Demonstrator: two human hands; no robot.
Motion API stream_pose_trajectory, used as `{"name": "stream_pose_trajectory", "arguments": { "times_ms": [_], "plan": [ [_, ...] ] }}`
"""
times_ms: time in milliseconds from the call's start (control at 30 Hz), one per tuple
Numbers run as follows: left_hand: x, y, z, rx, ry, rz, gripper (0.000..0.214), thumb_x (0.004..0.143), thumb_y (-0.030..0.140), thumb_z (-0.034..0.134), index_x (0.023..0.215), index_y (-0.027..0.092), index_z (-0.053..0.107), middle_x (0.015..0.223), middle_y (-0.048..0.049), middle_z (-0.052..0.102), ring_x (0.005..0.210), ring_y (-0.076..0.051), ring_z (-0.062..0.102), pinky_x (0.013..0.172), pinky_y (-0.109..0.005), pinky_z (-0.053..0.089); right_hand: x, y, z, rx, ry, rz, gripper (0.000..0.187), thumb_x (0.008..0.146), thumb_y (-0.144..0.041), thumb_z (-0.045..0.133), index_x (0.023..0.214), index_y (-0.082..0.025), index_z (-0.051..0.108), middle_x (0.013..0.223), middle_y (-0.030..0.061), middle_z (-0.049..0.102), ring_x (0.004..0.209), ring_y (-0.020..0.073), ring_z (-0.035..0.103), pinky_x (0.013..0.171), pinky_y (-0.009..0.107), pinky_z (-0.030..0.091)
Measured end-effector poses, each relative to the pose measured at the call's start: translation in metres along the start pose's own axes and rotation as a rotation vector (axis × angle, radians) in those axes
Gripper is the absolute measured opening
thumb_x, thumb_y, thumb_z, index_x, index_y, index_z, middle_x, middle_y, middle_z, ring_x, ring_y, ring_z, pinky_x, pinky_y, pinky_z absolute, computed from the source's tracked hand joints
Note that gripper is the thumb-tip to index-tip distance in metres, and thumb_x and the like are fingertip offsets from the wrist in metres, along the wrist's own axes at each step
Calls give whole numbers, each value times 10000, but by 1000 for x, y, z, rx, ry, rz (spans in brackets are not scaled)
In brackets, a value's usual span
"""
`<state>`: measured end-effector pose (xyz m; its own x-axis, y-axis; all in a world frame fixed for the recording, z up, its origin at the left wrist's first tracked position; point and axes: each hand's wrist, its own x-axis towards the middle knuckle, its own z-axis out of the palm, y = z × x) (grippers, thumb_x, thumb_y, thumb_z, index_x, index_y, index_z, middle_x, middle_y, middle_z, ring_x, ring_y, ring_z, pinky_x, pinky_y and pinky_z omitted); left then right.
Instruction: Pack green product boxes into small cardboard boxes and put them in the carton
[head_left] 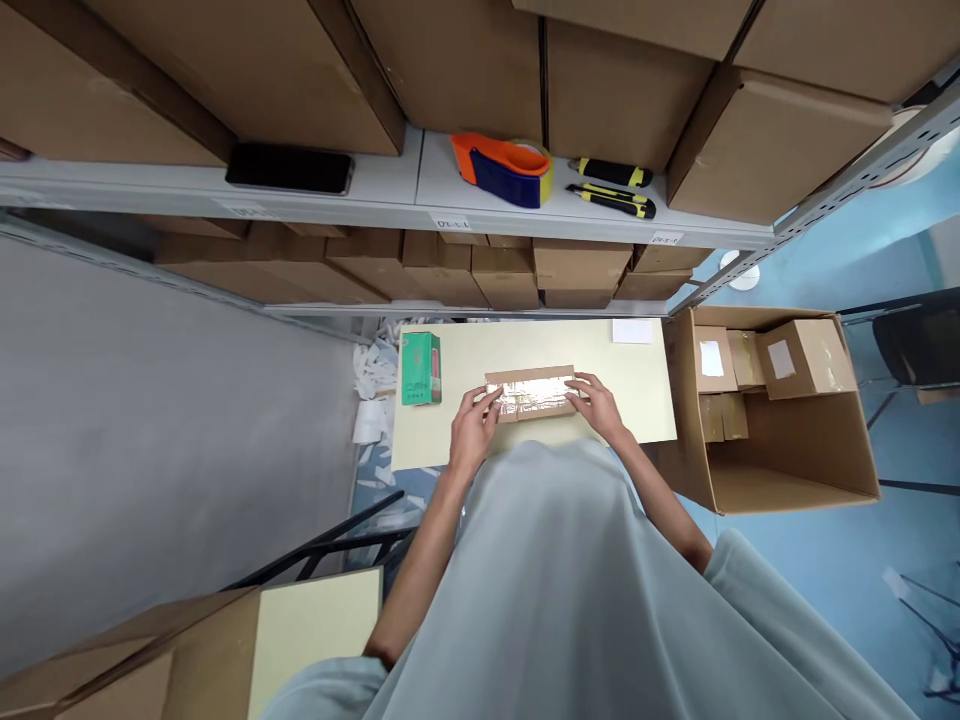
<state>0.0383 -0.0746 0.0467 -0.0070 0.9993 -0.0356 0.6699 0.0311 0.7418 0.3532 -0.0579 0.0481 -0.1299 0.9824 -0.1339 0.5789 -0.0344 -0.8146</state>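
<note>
Grey metal shelving [390, 215] stands at twelve o'clock beyond my pale-yellow rectangular table [517, 345]. Over its middle is a flat brown cardboard box [536, 390], shiny-taped, my left hand [474, 430] gripping its nine-o'clock end, my right hand [602, 408] its three-o'clock end, fingers bent.

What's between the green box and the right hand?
Going right from the green box: some tabletop, the left hand, then the taped cardboard box, whose right end the right hand touches. Head view shows it.
</note>
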Motion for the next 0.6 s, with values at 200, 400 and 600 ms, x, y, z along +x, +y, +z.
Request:
{"name": "stream_pose_trajectory", "arguments": {
  "times_ms": [200, 400, 600],
  "plan": [
    [4, 4, 8, 67, -37, 47, 368, 1137, 348, 582, 1394, 263, 832, 1524, -122, 696, 1058, -231, 805, 984, -374, 673, 1, 3, -9, -79, 31, 12, 274, 1121, -397, 684, 1285, -298, 881, 1491, 100, 726, 1138, 251, 818, 1068, 411, 686],
    [16, 4, 6, 100, -69, 69, 399, 1132, 351, 529, 1380, 269, 831, 1508, -116, 718, 1109, -280, 807, 1045, -411, 649, 14, -2, -11, -131, -10, 11, 260, 1095, -363, 694, 1280, -291, 862, 1403, 101, 731, 1095, 256, 815, 1100, 430, 640],
    [34, 2, 0, 58, -66, 40, 393, 1105, 345, 505, 1321, 279, 827, 1480, -112, 717, 1226, -314, 787, 1048, -420, 642, 30, -6, -9, -68, 18, -2, 223, 1047, -350, 710, 1201, -269, 848, 1283, 103, 742, 1068, 275, 813, 1072, 469, 652]
  ]
}}
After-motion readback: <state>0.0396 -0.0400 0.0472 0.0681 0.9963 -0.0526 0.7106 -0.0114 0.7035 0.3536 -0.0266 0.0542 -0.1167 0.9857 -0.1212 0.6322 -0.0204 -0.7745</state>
